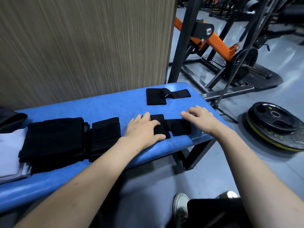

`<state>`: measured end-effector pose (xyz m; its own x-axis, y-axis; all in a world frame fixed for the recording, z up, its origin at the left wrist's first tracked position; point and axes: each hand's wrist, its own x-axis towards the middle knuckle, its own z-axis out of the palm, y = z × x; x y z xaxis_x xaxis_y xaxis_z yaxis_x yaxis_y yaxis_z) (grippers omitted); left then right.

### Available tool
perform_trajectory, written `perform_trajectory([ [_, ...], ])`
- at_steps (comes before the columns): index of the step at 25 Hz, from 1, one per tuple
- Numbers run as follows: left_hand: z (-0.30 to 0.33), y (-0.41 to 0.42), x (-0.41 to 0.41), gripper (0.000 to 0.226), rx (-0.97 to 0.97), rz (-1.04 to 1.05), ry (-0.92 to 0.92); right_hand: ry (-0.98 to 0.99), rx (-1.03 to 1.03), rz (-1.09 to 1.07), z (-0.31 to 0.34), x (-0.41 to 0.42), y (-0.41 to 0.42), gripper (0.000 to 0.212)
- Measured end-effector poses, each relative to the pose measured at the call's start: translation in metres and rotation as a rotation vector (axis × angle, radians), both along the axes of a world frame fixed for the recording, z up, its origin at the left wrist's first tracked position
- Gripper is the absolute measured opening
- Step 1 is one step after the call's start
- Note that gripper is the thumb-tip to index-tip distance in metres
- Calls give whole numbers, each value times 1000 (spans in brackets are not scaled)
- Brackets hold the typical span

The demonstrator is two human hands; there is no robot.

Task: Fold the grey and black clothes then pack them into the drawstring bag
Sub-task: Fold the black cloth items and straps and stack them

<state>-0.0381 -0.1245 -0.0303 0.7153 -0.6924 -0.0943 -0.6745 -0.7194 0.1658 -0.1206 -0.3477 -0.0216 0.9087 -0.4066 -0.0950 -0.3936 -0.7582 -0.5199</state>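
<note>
Now small black cloth (178, 127) half-folded, flat under left hand (144, 127).

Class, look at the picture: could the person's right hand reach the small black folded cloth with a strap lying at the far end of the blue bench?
Probably yes. The right hand rests just nearer than the small black strapped cloth, with only bare blue padded bench between them.

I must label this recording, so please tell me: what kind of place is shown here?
Most likely a gym. A stack of weight plates lies on the floor, an orange and black exercise machine stands behind, and the hands work on a blue padded bench.
</note>
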Motion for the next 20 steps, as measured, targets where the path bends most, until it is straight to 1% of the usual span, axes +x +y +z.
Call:
perform_trajectory([
  [2,-2,-3,0,51,0,37,-14,34,5,-56,-2,0,-1,58],
  [4,-3,-6,1,47,4,61,-38,42,-44,-69,-4,0,-1,62],
  [5,-3,-6,1,47,4,66,-45,36,-66,-62,-4,1,-1,59],
  [6,-4,-7,0,47,-3,70,-46,28,-73,-41,-4,2,-1,51],
  [7,-5,-8,0,47,-14,76,-39,13,-50,2,-4,2,0,39],
  [8,-5,-8,0,48,-30,84,-23,-5,17,70,-3,1,3,29],
  [9,-5,-8,0,49,-50,93,-3,-6,90,152,-1,0,8,28],
  [10,-6,-8,1,50,-70,103,16,17,136,232,0,0,12,36],
  [12,-6,-7,1,59,-116,130,42,103,80,350,-1,1,22,53],
  [14,-5,-8,1,69,-193,166,112,130,2,383,-6,5,28,58],
  [17,-4,-11,-1,71,-289,190,205,102,-13,357,-4,3,29,51],
  [20,-4,-10,0,68,-352,190,156,35,178,269,2,-2,23,37],
])
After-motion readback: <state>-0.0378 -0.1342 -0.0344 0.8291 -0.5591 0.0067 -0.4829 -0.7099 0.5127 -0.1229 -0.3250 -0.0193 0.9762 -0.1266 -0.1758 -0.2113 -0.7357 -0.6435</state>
